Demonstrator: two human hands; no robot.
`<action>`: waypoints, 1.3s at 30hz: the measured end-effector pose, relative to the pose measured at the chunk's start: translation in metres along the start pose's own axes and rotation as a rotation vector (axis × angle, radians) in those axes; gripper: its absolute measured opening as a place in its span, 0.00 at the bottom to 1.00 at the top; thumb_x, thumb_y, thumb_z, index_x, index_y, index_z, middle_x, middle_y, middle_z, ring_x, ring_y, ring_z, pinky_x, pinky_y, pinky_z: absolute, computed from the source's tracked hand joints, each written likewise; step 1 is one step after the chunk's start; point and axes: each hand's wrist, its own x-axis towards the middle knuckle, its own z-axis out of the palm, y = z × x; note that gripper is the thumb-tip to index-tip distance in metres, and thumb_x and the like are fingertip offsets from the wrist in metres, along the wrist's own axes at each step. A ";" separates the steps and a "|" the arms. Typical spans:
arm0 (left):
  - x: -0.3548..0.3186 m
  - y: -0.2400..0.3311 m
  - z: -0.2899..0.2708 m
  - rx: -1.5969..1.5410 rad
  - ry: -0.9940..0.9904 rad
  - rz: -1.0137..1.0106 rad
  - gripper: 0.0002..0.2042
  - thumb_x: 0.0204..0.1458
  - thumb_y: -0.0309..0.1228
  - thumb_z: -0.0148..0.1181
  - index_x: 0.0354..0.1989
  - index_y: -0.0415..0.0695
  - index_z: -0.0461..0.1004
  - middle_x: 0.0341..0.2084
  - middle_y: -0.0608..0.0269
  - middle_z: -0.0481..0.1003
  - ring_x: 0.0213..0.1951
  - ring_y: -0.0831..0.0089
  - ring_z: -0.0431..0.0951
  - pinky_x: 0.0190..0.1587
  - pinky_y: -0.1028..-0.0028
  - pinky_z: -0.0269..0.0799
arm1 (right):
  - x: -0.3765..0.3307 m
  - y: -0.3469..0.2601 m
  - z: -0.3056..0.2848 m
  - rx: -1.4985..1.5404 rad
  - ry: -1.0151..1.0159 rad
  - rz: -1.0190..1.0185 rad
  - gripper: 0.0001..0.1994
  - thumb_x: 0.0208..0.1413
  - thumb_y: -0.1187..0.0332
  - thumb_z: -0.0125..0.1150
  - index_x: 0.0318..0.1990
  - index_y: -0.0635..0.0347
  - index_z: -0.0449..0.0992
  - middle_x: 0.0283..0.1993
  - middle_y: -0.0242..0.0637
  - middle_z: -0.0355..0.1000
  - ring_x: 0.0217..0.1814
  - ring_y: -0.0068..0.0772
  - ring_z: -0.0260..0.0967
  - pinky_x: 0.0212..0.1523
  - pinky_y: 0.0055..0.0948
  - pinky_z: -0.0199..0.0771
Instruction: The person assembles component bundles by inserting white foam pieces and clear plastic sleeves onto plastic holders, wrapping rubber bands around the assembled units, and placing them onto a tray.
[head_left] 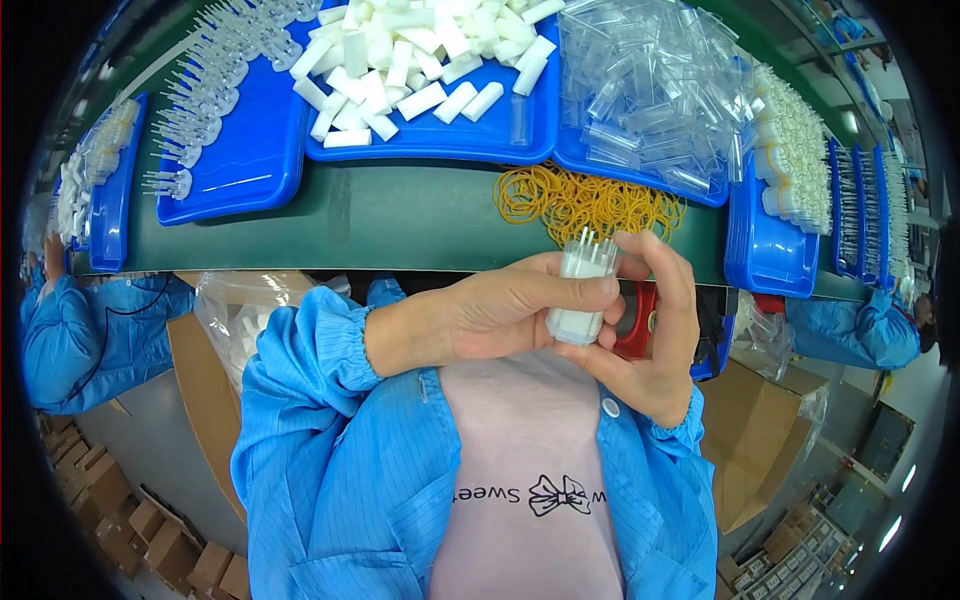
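Enclosing white filling (585,269), a clear case (574,325) occupies left grip (510,308) and right grip (655,365).

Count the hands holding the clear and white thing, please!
2: the left hand on the left of the thing, its thumb across the front, and the right hand on the right. Some fingers are partly hidden.

- Held piece (578,318): clear, glossy plastic about a white, matt core.
- Trays (238,165): blue moulded plastic, smooth, with bright reflections.
- White blocks (422,100): matt, foam-like (exact material cannot be confirmed by eye).
- Clear sleeves (650,95): transparent plastic, hard-looking, highly glossy.
- Yellow bands (590,200): rubber-like, smooth, faint sheen.
- Bench (400,215): green top, smooth, low sheen.
- Blue jacket (340,480): woven cloth, finely lined, creased.
- Carton (207,395): brown cardboard, matt.
- Bag (238,315): thin plastic film, crinkled, shiny.
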 end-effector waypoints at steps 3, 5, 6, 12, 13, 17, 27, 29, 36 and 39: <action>0.001 -0.001 -0.002 0.076 -0.022 -0.002 0.19 0.52 0.38 0.64 0.48 0.42 0.69 0.38 0.61 0.73 0.41 0.68 0.76 0.44 0.70 0.73 | -0.007 0.004 0.003 -0.043 0.049 -0.086 0.44 0.29 0.70 0.79 0.59 0.65 0.62 0.54 0.48 0.66 0.56 0.51 0.65 0.56 0.46 0.67; 0.002 -0.003 -0.004 0.110 -0.014 0.024 0.22 0.51 0.39 0.65 0.50 0.41 0.68 0.40 0.59 0.73 0.42 0.67 0.76 0.46 0.69 0.74 | -0.004 0.004 0.005 -0.086 0.052 -0.146 0.43 0.29 0.70 0.79 0.59 0.64 0.63 0.53 0.47 0.67 0.55 0.52 0.66 0.55 0.47 0.68; 0.002 -0.003 -0.002 0.110 -0.013 0.025 0.22 0.51 0.39 0.65 0.50 0.41 0.68 0.40 0.59 0.73 0.42 0.67 0.76 0.46 0.69 0.74 | -0.002 0.004 0.005 -0.132 0.056 -0.205 0.42 0.29 0.71 0.79 0.58 0.64 0.63 0.52 0.47 0.68 0.54 0.52 0.66 0.55 0.48 0.68; 0.001 -0.004 0.003 0.019 0.056 0.051 0.21 0.53 0.33 0.63 0.53 0.42 0.66 0.40 0.59 0.74 0.44 0.69 0.76 0.47 0.70 0.75 | -0.002 0.011 0.013 -0.111 0.052 -0.220 0.43 0.28 0.71 0.79 0.59 0.60 0.63 0.51 0.47 0.67 0.55 0.54 0.66 0.56 0.48 0.68; 0.001 -0.005 0.000 0.008 0.089 0.039 0.21 0.53 0.32 0.63 0.54 0.42 0.66 0.40 0.58 0.74 0.43 0.68 0.77 0.46 0.70 0.75 | -0.003 0.011 0.014 -0.112 0.054 -0.220 0.43 0.28 0.71 0.79 0.59 0.60 0.63 0.51 0.47 0.67 0.55 0.54 0.66 0.56 0.48 0.68; -0.003 -0.009 -0.022 0.012 0.114 0.068 0.19 0.51 0.28 0.63 0.51 0.41 0.68 0.36 0.57 0.75 0.39 0.69 0.78 0.43 0.70 0.76 | 0.010 0.002 0.010 -0.005 -0.027 -0.089 0.41 0.31 0.68 0.78 0.59 0.57 0.65 0.55 0.47 0.66 0.59 0.53 0.63 0.57 0.44 0.66; -0.040 0.033 -0.031 0.412 0.422 0.655 0.14 0.46 0.24 0.62 0.40 0.44 0.67 0.26 0.65 0.70 0.27 0.74 0.72 0.32 0.74 0.70 | 0.055 0.067 0.037 -0.339 0.109 -0.131 0.06 0.43 0.73 0.66 0.31 0.55 0.78 0.35 0.31 0.70 0.38 0.36 0.66 0.37 0.37 0.61; -0.043 0.036 -0.030 0.489 0.509 0.743 0.14 0.45 0.24 0.62 0.39 0.45 0.67 0.25 0.66 0.70 0.27 0.74 0.72 0.32 0.74 0.70 | 0.058 0.073 0.044 -0.627 0.043 -0.155 0.04 0.44 0.72 0.66 0.30 0.54 0.78 0.29 0.31 0.67 0.33 0.34 0.64 0.36 0.35 0.58; -0.034 0.029 -0.026 1.233 0.692 0.746 0.30 0.41 0.24 0.66 0.57 0.43 0.65 0.43 0.62 0.72 0.38 0.78 0.73 0.42 0.77 0.70 | 0.058 0.065 0.035 -0.189 0.152 0.069 0.02 0.47 0.72 0.66 0.28 0.55 0.78 0.28 0.30 0.67 0.31 0.28 0.64 0.38 0.31 0.58; -0.015 0.028 -0.021 1.087 0.554 0.746 0.34 0.40 0.24 0.66 0.60 0.44 0.62 0.49 0.60 0.68 0.41 0.76 0.72 0.44 0.76 0.70 | 0.059 0.048 0.028 0.075 0.112 0.214 0.01 0.48 0.77 0.64 0.29 0.61 0.78 0.28 0.30 0.67 0.34 0.22 0.65 0.35 0.21 0.63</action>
